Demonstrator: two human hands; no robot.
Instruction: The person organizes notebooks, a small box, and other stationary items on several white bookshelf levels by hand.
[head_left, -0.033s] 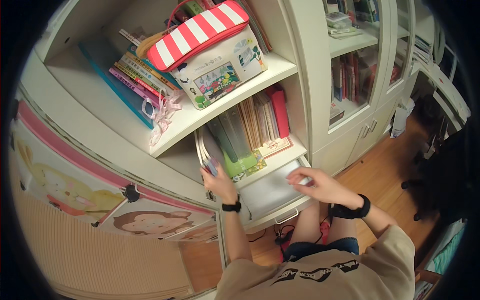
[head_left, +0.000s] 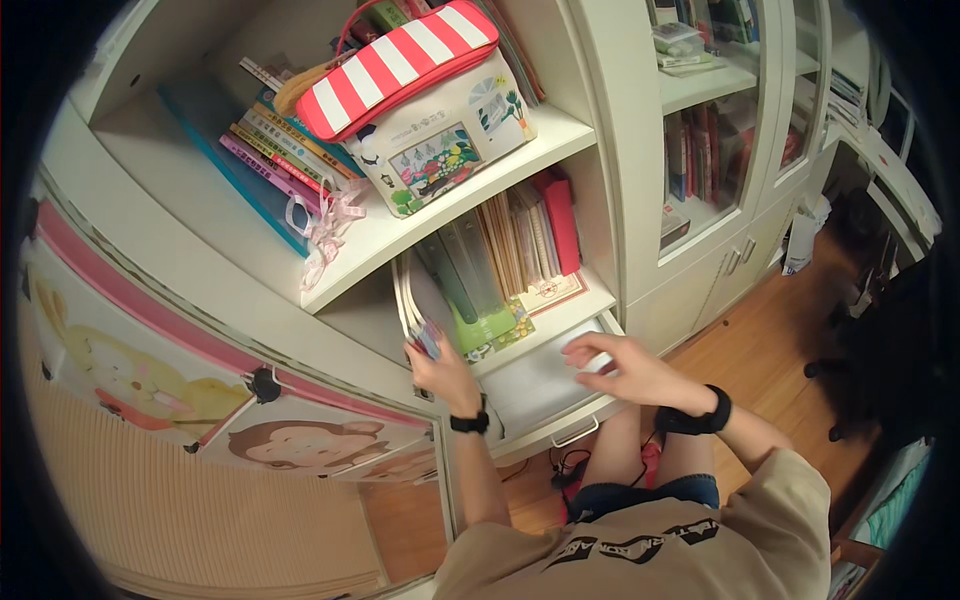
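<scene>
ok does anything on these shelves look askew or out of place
Mostly not, but a pink ribbon trails loosely toward the front edge of the upper shelf, looking untidy beside the striped bag. No spill or damage stands out.

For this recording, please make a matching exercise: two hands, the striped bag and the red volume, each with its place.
Things
1. Left hand
2. Right hand
3. Striped bag
4. Red volume

Places
A. On the upper shelf
B. Above the open drawer
C. At the right end of the row on the lower shelf
D. On the white-edged books at that row's left end

Pairs: 1-D, 2-B, 3-A, 4-C
</scene>
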